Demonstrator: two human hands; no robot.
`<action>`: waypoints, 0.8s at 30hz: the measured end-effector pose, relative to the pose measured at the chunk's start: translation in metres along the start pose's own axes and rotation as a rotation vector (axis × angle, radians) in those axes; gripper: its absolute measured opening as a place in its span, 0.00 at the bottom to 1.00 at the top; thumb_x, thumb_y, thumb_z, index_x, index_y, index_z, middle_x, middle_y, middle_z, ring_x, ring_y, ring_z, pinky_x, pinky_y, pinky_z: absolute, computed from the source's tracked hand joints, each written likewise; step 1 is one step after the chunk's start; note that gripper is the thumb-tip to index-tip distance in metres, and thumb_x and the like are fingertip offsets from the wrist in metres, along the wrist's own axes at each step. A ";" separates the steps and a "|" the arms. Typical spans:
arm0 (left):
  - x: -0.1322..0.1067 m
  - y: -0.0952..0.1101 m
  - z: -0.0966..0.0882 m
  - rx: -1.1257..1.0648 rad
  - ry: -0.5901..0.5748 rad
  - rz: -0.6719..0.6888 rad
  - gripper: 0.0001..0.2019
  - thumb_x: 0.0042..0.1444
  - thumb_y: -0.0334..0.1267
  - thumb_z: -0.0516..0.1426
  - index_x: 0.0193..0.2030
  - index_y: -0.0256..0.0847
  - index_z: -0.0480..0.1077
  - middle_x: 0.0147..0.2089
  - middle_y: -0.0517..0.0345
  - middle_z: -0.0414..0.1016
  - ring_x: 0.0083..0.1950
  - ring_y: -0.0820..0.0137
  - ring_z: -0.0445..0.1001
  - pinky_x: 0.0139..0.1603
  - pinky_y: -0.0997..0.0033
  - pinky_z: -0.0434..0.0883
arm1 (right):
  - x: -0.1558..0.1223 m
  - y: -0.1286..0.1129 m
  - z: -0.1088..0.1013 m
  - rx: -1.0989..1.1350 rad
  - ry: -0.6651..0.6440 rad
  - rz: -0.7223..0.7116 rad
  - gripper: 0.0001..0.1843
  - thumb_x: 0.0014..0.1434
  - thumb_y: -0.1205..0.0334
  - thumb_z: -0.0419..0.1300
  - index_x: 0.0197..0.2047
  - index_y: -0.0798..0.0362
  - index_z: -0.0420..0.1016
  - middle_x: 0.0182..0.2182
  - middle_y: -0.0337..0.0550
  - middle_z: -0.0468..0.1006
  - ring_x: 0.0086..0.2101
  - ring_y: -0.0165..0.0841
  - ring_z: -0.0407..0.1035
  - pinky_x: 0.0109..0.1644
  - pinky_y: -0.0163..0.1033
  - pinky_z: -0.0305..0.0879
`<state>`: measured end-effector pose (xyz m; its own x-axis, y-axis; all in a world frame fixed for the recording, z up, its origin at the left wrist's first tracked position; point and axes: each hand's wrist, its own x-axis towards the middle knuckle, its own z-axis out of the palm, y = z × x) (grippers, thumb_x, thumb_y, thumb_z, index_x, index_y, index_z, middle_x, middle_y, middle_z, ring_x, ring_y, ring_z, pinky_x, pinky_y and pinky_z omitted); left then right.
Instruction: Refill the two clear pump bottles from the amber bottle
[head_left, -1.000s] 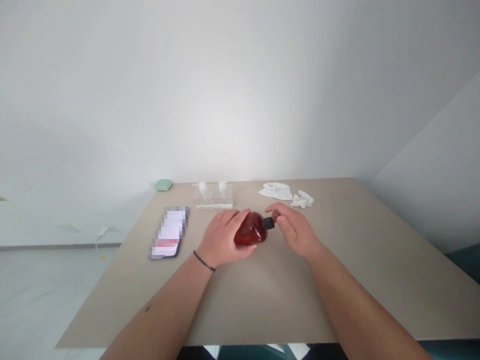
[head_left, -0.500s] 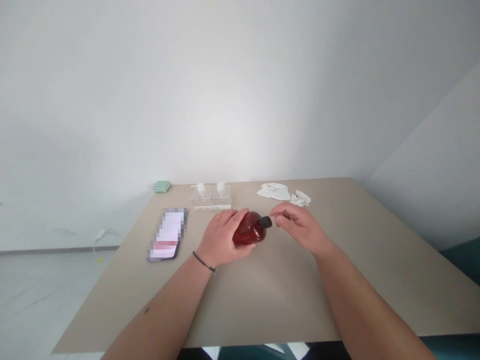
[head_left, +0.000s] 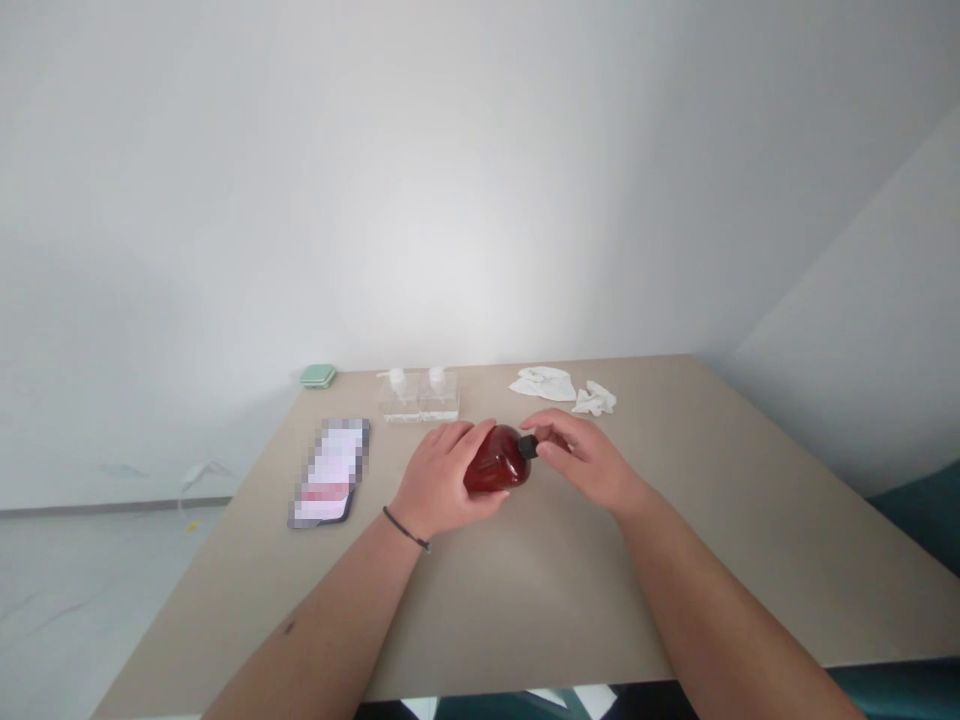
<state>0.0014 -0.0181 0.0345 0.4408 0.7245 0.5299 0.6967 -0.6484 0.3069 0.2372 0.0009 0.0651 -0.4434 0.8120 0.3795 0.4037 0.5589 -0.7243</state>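
Note:
A dark red-brown, see-through bottle [head_left: 496, 460] with a black cap [head_left: 527, 446] is tilted over the table, its cap pointing right. My left hand [head_left: 442, 478] is wrapped round the bottle's body, thumb on the near side and fingers over the far side. At the cap, my right hand [head_left: 581, 455] is closed, with its thumb and bent fingers about the cap's outer end. Part of the bottle's body is hidden behind my left hand.
On the beige table [head_left: 525, 620] a phone [head_left: 330, 473] lies at the left, with a small green case [head_left: 319, 376] behind it. Two clear pump bottles [head_left: 418, 397] stand near the wall. Right of them lie a white tissue [head_left: 543, 383] and a crumpled one [head_left: 595, 398].
My right hand has moved left onto the black cap, and its fingers have closed around it. My left hand keeps its hold on the bottle. The view has shifted slightly.

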 end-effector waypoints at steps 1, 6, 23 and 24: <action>0.000 0.000 0.000 -0.004 0.002 -0.002 0.36 0.50 0.49 0.64 0.64 0.39 0.63 0.54 0.42 0.75 0.53 0.51 0.75 0.55 0.50 0.73 | 0.000 -0.001 -0.002 0.040 -0.029 -0.012 0.19 0.65 0.45 0.57 0.46 0.52 0.77 0.31 0.41 0.78 0.29 0.32 0.67 0.34 0.37 0.62; 0.001 0.001 0.000 -0.002 0.003 -0.002 0.37 0.50 0.49 0.64 0.65 0.39 0.63 0.53 0.43 0.76 0.52 0.51 0.76 0.54 0.51 0.73 | 0.000 -0.001 0.001 -0.110 0.035 0.115 0.16 0.60 0.47 0.62 0.33 0.52 0.76 0.24 0.38 0.74 0.26 0.30 0.64 0.31 0.36 0.57; -0.002 0.012 0.010 0.155 0.043 -0.019 0.34 0.52 0.49 0.64 0.65 0.40 0.63 0.52 0.42 0.76 0.50 0.50 0.76 0.53 0.48 0.73 | 0.007 0.005 0.014 -0.616 0.086 0.172 0.29 0.72 0.52 0.42 0.24 0.50 0.70 0.24 0.44 0.76 0.27 0.34 0.66 0.31 0.39 0.50; -0.002 0.012 0.009 0.127 0.063 -0.035 0.35 0.52 0.49 0.65 0.65 0.41 0.63 0.53 0.42 0.76 0.51 0.49 0.76 0.53 0.48 0.73 | 0.007 0.014 0.010 -0.560 0.139 0.175 0.30 0.73 0.51 0.39 0.26 0.50 0.72 0.26 0.44 0.77 0.29 0.35 0.69 0.33 0.39 0.55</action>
<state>0.0137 -0.0254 0.0300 0.3811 0.7273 0.5708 0.7789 -0.5851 0.2255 0.2316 0.0127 0.0519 -0.2386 0.8930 0.3815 0.8381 0.3878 -0.3836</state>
